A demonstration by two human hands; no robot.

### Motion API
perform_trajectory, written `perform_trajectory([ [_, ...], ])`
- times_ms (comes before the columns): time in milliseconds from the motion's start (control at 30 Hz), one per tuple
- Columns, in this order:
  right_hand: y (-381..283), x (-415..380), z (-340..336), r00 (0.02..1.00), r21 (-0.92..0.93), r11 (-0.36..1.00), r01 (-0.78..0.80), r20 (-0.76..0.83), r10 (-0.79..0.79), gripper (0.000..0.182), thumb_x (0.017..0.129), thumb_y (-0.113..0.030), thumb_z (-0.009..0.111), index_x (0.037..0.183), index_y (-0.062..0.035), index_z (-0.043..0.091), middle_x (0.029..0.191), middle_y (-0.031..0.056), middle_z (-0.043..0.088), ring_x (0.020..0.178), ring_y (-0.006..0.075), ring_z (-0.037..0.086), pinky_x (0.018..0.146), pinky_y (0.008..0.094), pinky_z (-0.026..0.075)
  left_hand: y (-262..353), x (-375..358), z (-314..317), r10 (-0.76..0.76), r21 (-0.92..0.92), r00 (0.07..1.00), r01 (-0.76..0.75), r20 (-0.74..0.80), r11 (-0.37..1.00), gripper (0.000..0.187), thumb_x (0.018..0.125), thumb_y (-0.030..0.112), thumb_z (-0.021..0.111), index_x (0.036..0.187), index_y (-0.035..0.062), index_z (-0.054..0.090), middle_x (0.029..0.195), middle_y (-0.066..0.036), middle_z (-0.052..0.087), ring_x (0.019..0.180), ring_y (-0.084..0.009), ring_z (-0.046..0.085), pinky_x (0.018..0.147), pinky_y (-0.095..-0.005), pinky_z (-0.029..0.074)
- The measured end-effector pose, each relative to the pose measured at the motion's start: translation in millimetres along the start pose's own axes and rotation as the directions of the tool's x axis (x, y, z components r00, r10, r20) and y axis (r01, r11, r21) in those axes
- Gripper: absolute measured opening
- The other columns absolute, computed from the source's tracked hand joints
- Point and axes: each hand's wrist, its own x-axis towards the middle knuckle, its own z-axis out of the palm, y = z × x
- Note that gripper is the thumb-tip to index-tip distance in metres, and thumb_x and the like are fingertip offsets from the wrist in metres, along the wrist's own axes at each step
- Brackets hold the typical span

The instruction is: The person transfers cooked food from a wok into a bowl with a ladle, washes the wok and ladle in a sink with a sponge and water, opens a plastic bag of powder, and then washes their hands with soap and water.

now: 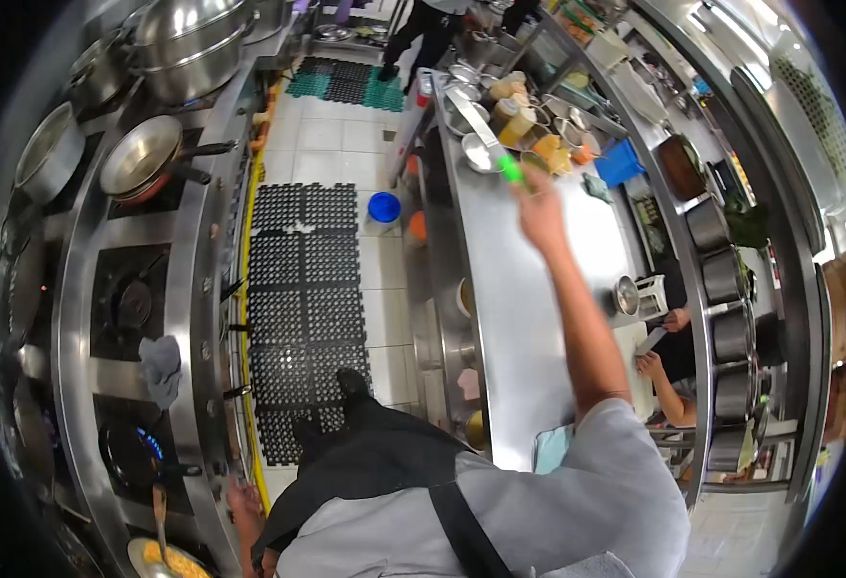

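My right hand [541, 214] reaches out over the long steel counter [529, 318] and is shut on the green grip of a long metal utensil [509, 170]. Its shaft points toward a cluster of steel bowls and tubs of yellow sauces [519, 120]. Low at my side, my left hand [245, 503] is by the front edge of the stove [196, 318], next to a pan of yellow food [168, 561] with a spoon in it. Its fingers are partly hidden. My grey shirt and black apron [384, 462] fill the bottom.
Black rubber mats [307, 289] and a blue bucket [382, 207] lie in the aisle. The stove carries pans, a large pot [187, 43], a grey cloth [161, 368] and a lit burner [148, 445]. Another person's hands [659, 342] work across the counter; someone stands far off.
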Motion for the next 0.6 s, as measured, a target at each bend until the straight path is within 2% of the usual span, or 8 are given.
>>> perform_trajectory([
  [133, 29, 79, -134, 0.937, -0.614, 0.790, 0.004, -0.274, -0.218, 0.031, 0.088, -0.014, 0.060, 0.117, -0.0068, 0.067, 0.108, 0.0208, 0.067, 0.102, 0.0399, 0.064, 0.089, 0.0464, 0.050, 24, 29, 32, 0.003, -0.341, 0.998, -0.026, -0.069, 0.940, 0.063, 0.091, 0.052, 0.061, 0.142, 0.0225, 0.039, 0.108, -0.012, 0.056, 0.069, -0.0209, 0.058, 0.055, -0.0288, 0.052],
  [200, 47, 107, -186, 0.928, -0.793, 0.564, -0.230, -0.353, -0.118, 0.030, 0.086, -0.022, 0.060, 0.112, -0.0094, 0.068, 0.102, 0.0201, 0.068, 0.098, 0.0386, 0.066, 0.081, 0.0486, 0.054, 25, 28, 38, 0.139, -0.373, 0.990, -0.133, -0.010, 0.918, 0.052, 0.095, 0.045, 0.055, 0.140, 0.0214, 0.044, 0.115, -0.014, 0.056, 0.073, -0.0227, 0.058, 0.058, -0.0306, 0.053],
  [267, 154, 141, -246, 0.975, -0.951, 0.252, -0.178, -0.205, -0.087, 0.027, 0.090, -0.024, 0.059, 0.109, -0.0066, 0.065, 0.093, 0.0165, 0.070, 0.079, 0.0364, 0.068, 0.068, 0.0477, 0.055, 18, 28, 37, 0.196, -0.482, 0.980, -0.163, 0.018, 0.861, 0.039, 0.097, 0.028, 0.052, 0.131, 0.0088, 0.054, 0.120, -0.015, 0.058, 0.096, -0.0299, 0.062, 0.072, -0.0392, 0.056],
  [300, 199, 155, -273, 0.989, -0.988, 0.090, -0.123, -0.129, -0.070, 0.026, 0.092, -0.025, 0.058, 0.108, -0.0052, 0.063, 0.089, 0.0147, 0.071, 0.070, 0.0354, 0.069, 0.061, 0.0473, 0.055, 2, 88, -1, 0.281, -0.501, 0.895, -0.076, 0.347, 0.862, 0.038, 0.096, 0.022, 0.052, 0.131, 0.0093, 0.054, 0.117, -0.014, 0.060, 0.093, -0.0294, 0.062, 0.077, -0.0394, 0.056],
  [333, 205, 160, -279, 0.925, -0.983, 0.082, -0.167, -0.127, 0.357, 0.035, 0.098, -0.025, 0.054, 0.122, -0.0007, 0.060, 0.122, 0.0191, 0.063, 0.099, 0.0280, 0.067, 0.081, 0.0419, 0.057, -9, 70, 15, 0.352, -0.421, 0.935, -0.304, 0.040, 0.855, 0.038, 0.096, 0.017, 0.050, 0.133, 0.0111, 0.053, 0.115, -0.013, 0.059, 0.090, -0.0277, 0.061, 0.075, -0.0387, 0.056],
  [367, 225, 161, -294, 0.928, -0.997, 0.025, -0.067, -0.053, 0.369, 0.035, 0.096, -0.027, 0.057, 0.119, -0.0009, 0.062, 0.118, 0.0189, 0.064, 0.095, 0.0291, 0.067, 0.078, 0.0428, 0.056, -13, 62, 18, 0.400, -0.353, 0.917, -0.373, 0.005, 0.858, 0.041, 0.095, 0.017, 0.050, 0.137, 0.0145, 0.050, 0.113, -0.012, 0.057, 0.089, -0.0271, 0.062, 0.073, -0.0395, 0.056],
  [467, 249, 165, -295, 0.978, -0.967, -0.150, 0.207, 0.201, 0.054, 0.036, 0.089, -0.032, 0.063, 0.107, -0.0013, 0.065, 0.104, 0.0182, 0.066, 0.086, 0.0322, 0.067, 0.070, 0.0457, 0.054, 4, 16, 51, 0.213, -0.346, 0.959, -0.267, -0.186, 0.899, 0.046, 0.095, 0.035, 0.056, 0.136, 0.0191, 0.045, 0.114, -0.008, 0.053, 0.092, -0.0296, 0.063, 0.078, -0.0462, 0.053],
  [600, 253, 161, -290, 0.829, -0.780, -0.524, 0.343, 0.513, -0.221, 0.039, 0.080, -0.039, 0.072, 0.093, -0.0019, 0.070, 0.085, 0.0174, 0.070, 0.073, 0.0364, 0.067, 0.059, 0.0495, 0.051, 19, -18, 66, 0.129, -0.364, 0.947, -0.236, -0.296, 0.901, 0.031, 0.096, 0.035, 0.057, 0.122, 0.0192, 0.054, 0.113, -0.006, 0.056, 0.087, -0.0269, 0.064, 0.076, -0.0441, 0.052],
])
